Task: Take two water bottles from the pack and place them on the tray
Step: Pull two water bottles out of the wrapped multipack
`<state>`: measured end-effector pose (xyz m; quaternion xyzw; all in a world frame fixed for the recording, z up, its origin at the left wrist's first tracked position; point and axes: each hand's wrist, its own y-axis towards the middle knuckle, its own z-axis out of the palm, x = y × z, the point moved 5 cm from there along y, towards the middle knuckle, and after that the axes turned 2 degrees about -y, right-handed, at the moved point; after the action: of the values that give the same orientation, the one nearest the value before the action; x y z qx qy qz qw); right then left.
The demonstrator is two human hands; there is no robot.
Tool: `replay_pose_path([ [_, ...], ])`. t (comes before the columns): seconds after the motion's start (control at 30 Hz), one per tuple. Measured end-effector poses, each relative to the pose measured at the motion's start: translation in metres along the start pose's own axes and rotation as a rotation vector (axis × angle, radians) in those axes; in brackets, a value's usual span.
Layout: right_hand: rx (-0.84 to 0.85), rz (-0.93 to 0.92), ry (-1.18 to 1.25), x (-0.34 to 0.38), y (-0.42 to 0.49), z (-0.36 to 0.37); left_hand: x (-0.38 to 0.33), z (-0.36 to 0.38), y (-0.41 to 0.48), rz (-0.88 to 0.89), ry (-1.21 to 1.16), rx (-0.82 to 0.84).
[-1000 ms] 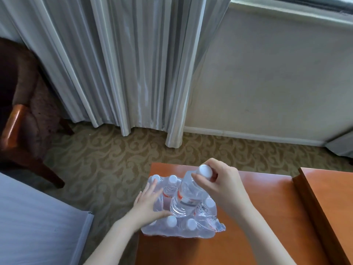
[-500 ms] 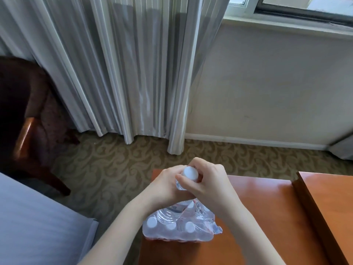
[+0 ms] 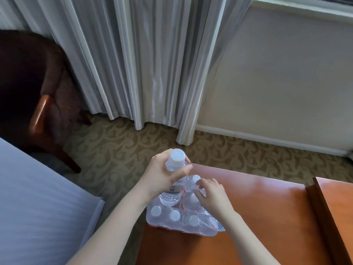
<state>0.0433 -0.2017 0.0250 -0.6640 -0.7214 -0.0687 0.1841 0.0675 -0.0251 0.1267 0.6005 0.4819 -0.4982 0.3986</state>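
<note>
Holding: your left hand (image 3: 162, 176) clasps bottle (image 3: 172, 185) neck; right hand (image 3: 212, 194) fingers on pack (image 3: 177, 219) wrap, grip unclear. Risk: film snags, pack tips off table (image 3: 257, 207) edge.

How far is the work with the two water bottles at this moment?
Done: one clear plastic water bottle with a white cap is lifted above the shrink-wrapped pack of bottles, gripped by the left hand. In hand: the right hand reaches into the pack for a second. Left: both bottles must go on a tray, which is not in view.
</note>
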Motion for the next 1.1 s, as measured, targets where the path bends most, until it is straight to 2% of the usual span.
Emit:
replay_pose_path([
  [0.1, 0.147, -0.056, -0.307, -0.006, 0.001, 0.036, -0.003, -0.004, 0.003, 0.002, -0.013, -0.021],
  [0.17, 0.133, -0.09, -0.427, -0.006, 0.002, 0.045, -0.005, -0.005, 0.005, 0.014, 0.001, -0.024],
  [0.43, 0.154, 0.047, -0.427, -0.01, 0.012, 0.068, -0.007, -0.007, 0.003, 0.021, 0.024, -0.028],
  [0.6, 0.065, 0.091, -0.242, -0.014, 0.01, 0.063, -0.008, -0.007, 0.001, 0.02, 0.037, -0.021],
  [0.77, -0.069, 0.084, 0.066, -0.012, 0.0, 0.041, -0.015, -0.012, 0.002, 0.029, 0.048, -0.015],
  [1.0, -0.401, 0.048, 0.46, 0.008, -0.025, -0.07, -0.035, -0.023, 0.007, 0.061, 0.078, -0.059],
  [1.1, -0.427, -0.011, 0.718, 0.029, -0.034, -0.121, -0.05, -0.023, 0.007, 0.094, 0.083, -0.053],
])
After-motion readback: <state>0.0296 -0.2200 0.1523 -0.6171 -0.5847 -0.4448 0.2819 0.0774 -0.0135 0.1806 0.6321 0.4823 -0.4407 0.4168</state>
